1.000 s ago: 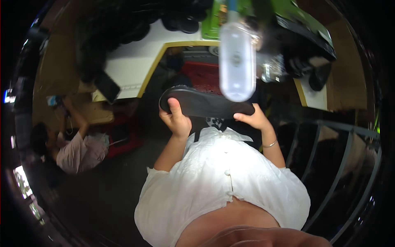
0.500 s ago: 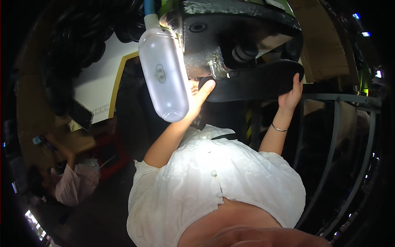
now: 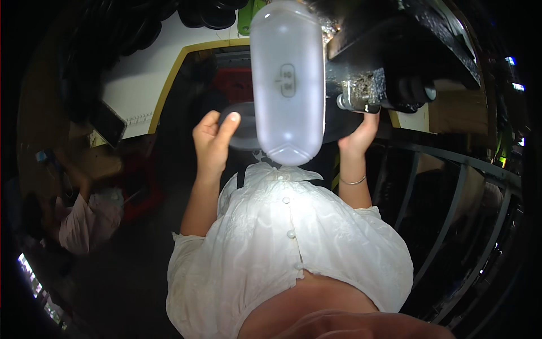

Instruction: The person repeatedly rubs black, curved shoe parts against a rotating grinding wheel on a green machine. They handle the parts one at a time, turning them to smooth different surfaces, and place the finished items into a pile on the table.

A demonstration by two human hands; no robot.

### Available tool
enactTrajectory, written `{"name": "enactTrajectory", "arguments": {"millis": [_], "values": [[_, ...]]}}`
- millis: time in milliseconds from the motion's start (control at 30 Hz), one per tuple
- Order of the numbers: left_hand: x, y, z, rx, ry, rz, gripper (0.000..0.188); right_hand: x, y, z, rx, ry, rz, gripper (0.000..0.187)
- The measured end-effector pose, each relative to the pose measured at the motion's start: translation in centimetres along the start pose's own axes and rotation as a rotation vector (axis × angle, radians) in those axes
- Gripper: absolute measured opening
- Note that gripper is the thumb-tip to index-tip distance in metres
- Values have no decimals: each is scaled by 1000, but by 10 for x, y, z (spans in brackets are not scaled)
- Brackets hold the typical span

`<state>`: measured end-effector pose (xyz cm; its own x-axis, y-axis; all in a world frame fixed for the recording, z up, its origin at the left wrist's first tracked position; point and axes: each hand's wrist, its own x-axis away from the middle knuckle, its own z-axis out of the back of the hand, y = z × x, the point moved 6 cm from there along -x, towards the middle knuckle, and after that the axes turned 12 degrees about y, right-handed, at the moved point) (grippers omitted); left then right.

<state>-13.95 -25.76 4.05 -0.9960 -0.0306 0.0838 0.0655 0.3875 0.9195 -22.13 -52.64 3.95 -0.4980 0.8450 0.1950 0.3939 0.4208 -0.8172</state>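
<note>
A long black shoe sole (image 3: pixel 244 131) lies level in front of my chest, its middle hidden behind a glowing lamp. My left hand (image 3: pixel 212 142) is closed on its rounded left end, with the thumb on top. At the other end, right of the lamp, my right hand (image 3: pixel 360 138) grips the sole, its fingers partly hidden under the machine. Just above that hand is a shiny metal part (image 3: pixel 364 90) of the dark machine head (image 3: pixel 435 51). The pale, rounded lamp (image 3: pixel 288 124) hangs between me and the sole.
A white tabletop (image 3: pixel 132 96) with yellow edging stands to the left, bearing a dark phone-like slab (image 3: pixel 109 123) and a heap of black soles (image 3: pixel 127 31). Metal railings (image 3: pixel 451 195) run along the right. A seated person (image 3: pixel 90 220) is at the lower left.
The sole has moved left and away from the machine head, carried by both hands. My left hand has come out left of the lamp. The whole view has shifted, so lamp and machine appear further right.
</note>
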Motion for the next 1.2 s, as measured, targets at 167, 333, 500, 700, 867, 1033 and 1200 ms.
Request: {"name": "enactTrajectory", "arguments": {"millis": [167,333,500,700,867,1033,1200], "values": [[-5,-1,47,-211,203,113,6,52,22,-21,43,-155,101,34],[5,-50,88,-574,17,285,20,54,31,-30,343,-469,90,32],[49,-116,47,-1054,-526,51,32,51,22,-59,465,-698,131,28],[34,-53,-70,-437,-434,-18,22,28,19,-63,539,-804,132,31],[12,-44,-94,-468,-384,-66,26,32,51,7,472,-890,-347,53],[19,-54,-71,-441,-345,-8,21,52,76,117,790,-877,-828,58],[32,-34,-68,-226,-313,165,20,-18,26,164,185,-419,-577,44]]}}
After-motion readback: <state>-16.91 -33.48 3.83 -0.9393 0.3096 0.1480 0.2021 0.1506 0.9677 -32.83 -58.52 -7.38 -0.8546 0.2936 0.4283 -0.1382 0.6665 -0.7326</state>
